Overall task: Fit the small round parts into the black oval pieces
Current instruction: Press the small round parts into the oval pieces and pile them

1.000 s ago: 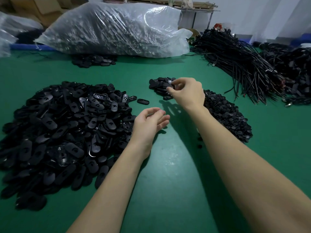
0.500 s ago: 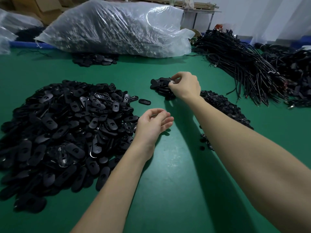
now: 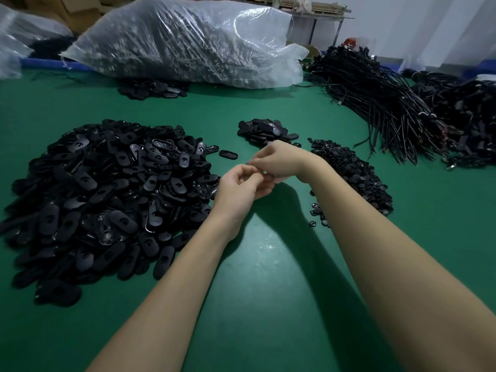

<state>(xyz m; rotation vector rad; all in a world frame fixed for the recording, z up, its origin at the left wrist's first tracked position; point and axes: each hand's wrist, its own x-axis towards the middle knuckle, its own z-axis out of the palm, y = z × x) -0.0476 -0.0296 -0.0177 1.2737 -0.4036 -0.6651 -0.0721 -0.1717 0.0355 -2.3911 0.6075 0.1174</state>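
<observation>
A big heap of black oval pieces [image 3: 107, 194] lies on the left of the green table [image 3: 268, 277]. A smaller heap of oval pieces [image 3: 265, 131] sits at centre back, and a lone oval piece [image 3: 228, 154] lies between the two heaps. The small round parts [image 3: 351, 173] form a dark pile on the right. My left hand [image 3: 241, 186] and my right hand [image 3: 279, 162] meet over the table's middle, fingers curled and fingertips touching. Whatever is between the fingertips is too small and hidden to make out.
A large clear plastic bag [image 3: 188, 41] full of parts lies across the back, with a few ovals [image 3: 153, 89] in front of it. Bundles of black cables [image 3: 381, 103] fill the back right. A few loose round parts [image 3: 316, 210] lie by my right forearm.
My right hand has pulled back from the small centre heap to meet my left hand. My left hand has risen slightly and curled its fingers more.
</observation>
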